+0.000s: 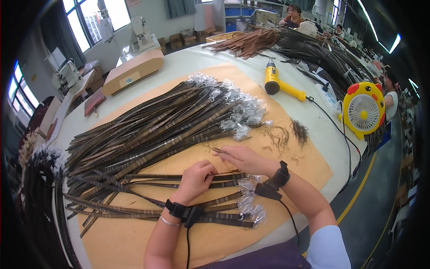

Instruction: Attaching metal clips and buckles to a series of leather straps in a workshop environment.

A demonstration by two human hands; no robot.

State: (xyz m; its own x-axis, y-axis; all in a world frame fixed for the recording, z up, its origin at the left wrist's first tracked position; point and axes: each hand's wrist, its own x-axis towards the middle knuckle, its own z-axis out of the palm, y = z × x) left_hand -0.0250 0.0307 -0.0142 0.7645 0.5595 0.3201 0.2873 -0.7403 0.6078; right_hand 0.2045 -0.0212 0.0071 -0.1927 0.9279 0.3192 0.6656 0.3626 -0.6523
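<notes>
At far left, a bunch of dark straps (33,197) hangs beside my pale table (183,65). Next comes a big heap of brown plaid straps (148,130) on tan paper (309,163), its clear-wrapped metal clasps (244,112) pointing right. Nearer me, a smaller spread of straps lies in loose rows, clasps also to the right. My left hand (195,181) is over the top of these rows, thumb and fingers pinched on one strap (228,177). My right hand (244,159) is just right of it and a little farther off, fingers narrow, with dark wisps at the tips (I cannot tell whether I grip them). Both wrists wear black bands. Beyond that hand, loose dark threads (300,131) lie scattered on the paper. Farther right are a yellow heat gun (275,83) and a yellow animal-shaped fan (363,112).
</notes>
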